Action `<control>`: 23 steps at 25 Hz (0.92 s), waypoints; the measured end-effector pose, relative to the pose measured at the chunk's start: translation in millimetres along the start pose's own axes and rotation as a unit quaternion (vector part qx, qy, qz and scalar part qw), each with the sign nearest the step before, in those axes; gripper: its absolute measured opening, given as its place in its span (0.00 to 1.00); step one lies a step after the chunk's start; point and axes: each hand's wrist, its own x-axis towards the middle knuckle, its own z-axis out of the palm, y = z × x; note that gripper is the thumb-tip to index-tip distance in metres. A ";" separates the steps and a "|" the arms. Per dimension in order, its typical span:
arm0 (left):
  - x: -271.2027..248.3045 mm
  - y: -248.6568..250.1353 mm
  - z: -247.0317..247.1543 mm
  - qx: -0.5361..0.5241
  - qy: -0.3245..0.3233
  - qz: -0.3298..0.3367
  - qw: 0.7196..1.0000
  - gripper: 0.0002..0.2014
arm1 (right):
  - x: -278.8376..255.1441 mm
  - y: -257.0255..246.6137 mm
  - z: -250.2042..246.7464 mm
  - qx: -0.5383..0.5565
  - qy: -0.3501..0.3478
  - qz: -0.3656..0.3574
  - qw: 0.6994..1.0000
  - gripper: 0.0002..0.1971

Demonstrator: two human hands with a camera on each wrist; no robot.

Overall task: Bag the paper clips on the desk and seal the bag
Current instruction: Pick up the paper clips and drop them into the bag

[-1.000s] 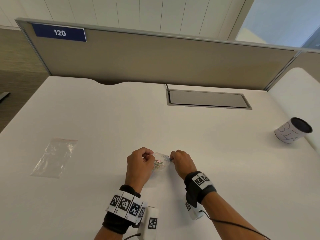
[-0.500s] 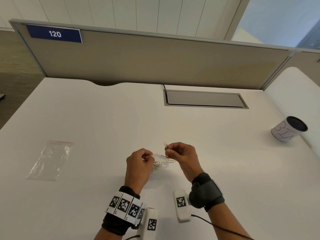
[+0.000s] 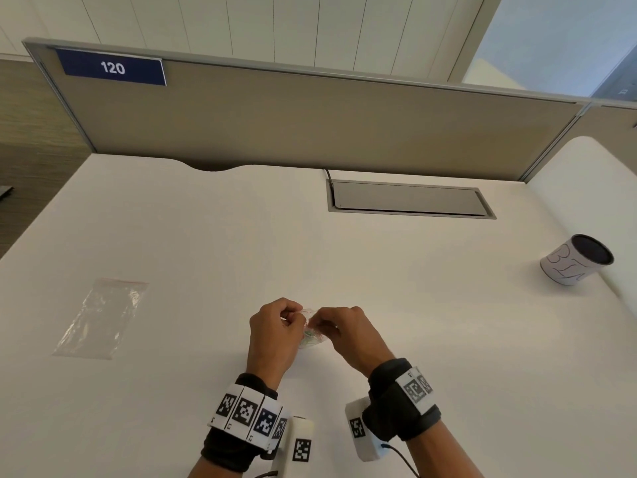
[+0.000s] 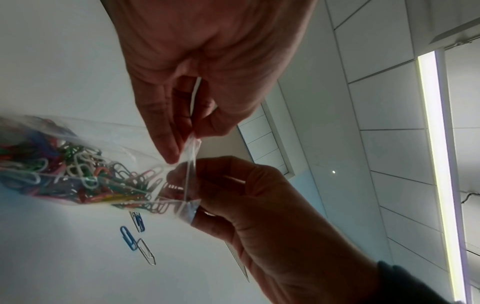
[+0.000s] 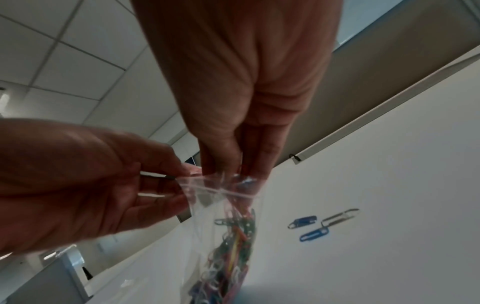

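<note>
Over a white desk (image 3: 206, 236), a person's left hand (image 3: 272, 334) and right hand (image 3: 348, 334) each pinched the mouth of a small clear bag (image 4: 85, 164) that already held a tangle of coloured paper clips (image 4: 64, 170). The left wrist view showed the left hand's fingers gripping one lip of the opening while the right hand's fingertips (image 5: 221, 164) sat at the mouth, apparently feeding in more clips; how many they held could not be told.

Three loose clips (image 5: 322, 224), two blue and one silver, lay on the desk just beside the bag, not yet collected.

A second, flat empty bag (image 3: 100, 319) lay well apart to the left, and a cup (image 3: 575, 260) lay tilted near the right edge.

The chief risk appeared to be sealing early and leaving those three strays behind. With the bag tilted and its mouth open, a slackened pinch on the thin plastic could also let clips slide out, and a clip caught across the zip strip would likely keep it from closing.
</note>
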 end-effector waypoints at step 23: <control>-0.9 -6.0 -10.5 -0.014 0.010 0.007 1.000 0.05 | 25.4 52.2 29.3 -0.139 -0.041 0.059 0.988 0.24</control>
